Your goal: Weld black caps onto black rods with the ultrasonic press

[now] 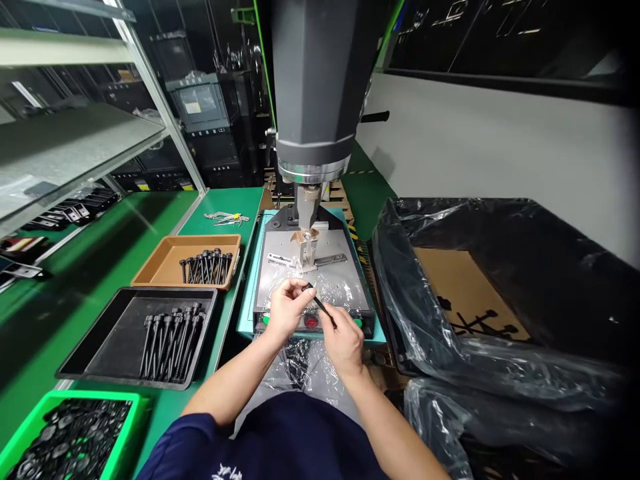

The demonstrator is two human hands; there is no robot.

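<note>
Rod point(323, 307) pinched in both my hands, left hand point(287, 310) on its head end, right hand point(345, 343) on the lower shaft, over the metal plate's point(340, 243) near edge, apart from the fixture point(307, 253). Step looks like two-handed handling; next move probably calls for steady pinches. More rods point(173, 340) lie along the black tray's point(113, 337) right edge.

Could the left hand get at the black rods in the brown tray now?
Probably yes: the brown tray is open-topped and nothing visible blocks the way from the left hand, though it would likely need to release the black rod it holds with the right hand.
</note>
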